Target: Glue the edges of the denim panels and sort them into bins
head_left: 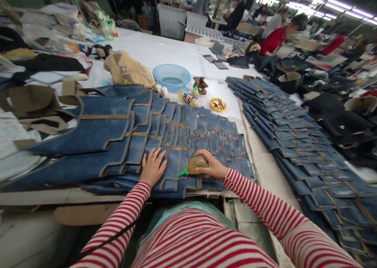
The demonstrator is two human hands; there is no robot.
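Observation:
Overlapping blue fabric pieces [103,128] with grey edging and tan strips lie in a row across the table in front of me. My left hand [153,166] rests flat on them with its fingers spread. My right hand [210,164] is wrapped round a squeeze bottle [196,164] of yellowish-brown contents. The bottle is tilted, its green nozzle pointing left and down, close over the pieces. Shiny, wet-looking streaks show on several pieces to the right of centre, beyond the bottle.
A blue basin [171,76], a yellow bowl [218,104], a Pepsi-labelled bottle [188,97] and a patterned tan cloth [126,70] stand behind the pieces. More blue pieces [294,134] fan out at right. A person in red [272,42] leans over black bags farther back.

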